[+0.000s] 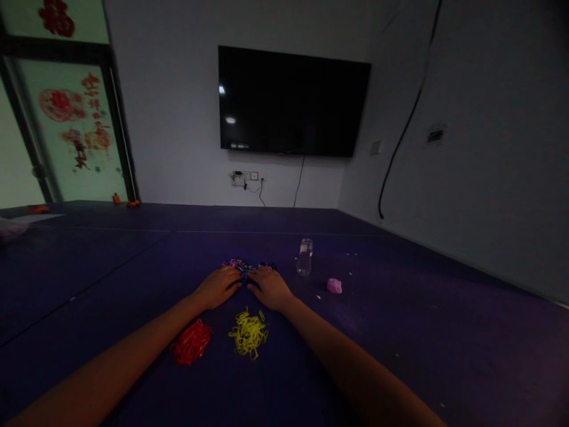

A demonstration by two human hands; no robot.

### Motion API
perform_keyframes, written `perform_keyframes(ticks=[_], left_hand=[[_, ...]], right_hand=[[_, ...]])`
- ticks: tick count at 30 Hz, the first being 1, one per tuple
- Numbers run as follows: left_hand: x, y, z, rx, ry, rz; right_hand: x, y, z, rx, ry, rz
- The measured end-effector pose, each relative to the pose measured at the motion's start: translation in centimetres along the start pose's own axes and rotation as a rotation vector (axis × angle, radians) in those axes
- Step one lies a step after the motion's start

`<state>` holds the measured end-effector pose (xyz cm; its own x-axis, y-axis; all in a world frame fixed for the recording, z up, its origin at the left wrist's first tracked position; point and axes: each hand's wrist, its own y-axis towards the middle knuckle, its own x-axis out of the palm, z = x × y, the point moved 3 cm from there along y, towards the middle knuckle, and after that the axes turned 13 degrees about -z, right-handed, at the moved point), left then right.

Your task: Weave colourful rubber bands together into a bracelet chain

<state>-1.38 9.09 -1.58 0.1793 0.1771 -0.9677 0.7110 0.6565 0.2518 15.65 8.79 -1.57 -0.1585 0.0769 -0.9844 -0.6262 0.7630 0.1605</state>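
A pile of small mixed-colour bands (244,267) lies on the dark blue-purple surface (155,261). My left hand (220,286) rests palm down on the pile's left side, its fingers apart. On the right side of the same pile lies my right hand (270,287), also palm down with fingers spread; parts of the pile are hidden under both hands. Nearer to me, between my forearms, are a heap of yellow bands (249,334) and, to its left beside my left forearm, a heap of red bands (192,342).
A clear upright container (304,257) and a crumpled pink item (334,286) stand to the right of my right hand. Small white scraps dot the surface there. Orange objects (133,203) lie far left, near a door.
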Motion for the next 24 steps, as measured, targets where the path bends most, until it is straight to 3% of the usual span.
perform_keyframes(ticks=[11,24], left_hand=[[0.17,0.01,-0.11,0.029,-0.008,-0.034],[0.70,-0.14,-0.74,-0.061,0.064,-0.070]], right_hand=[[-0.29,-0.07,-0.18,-0.068,0.021,-0.007],[-0.13,0.09,-0.11,-0.064,0.024,-0.013]])
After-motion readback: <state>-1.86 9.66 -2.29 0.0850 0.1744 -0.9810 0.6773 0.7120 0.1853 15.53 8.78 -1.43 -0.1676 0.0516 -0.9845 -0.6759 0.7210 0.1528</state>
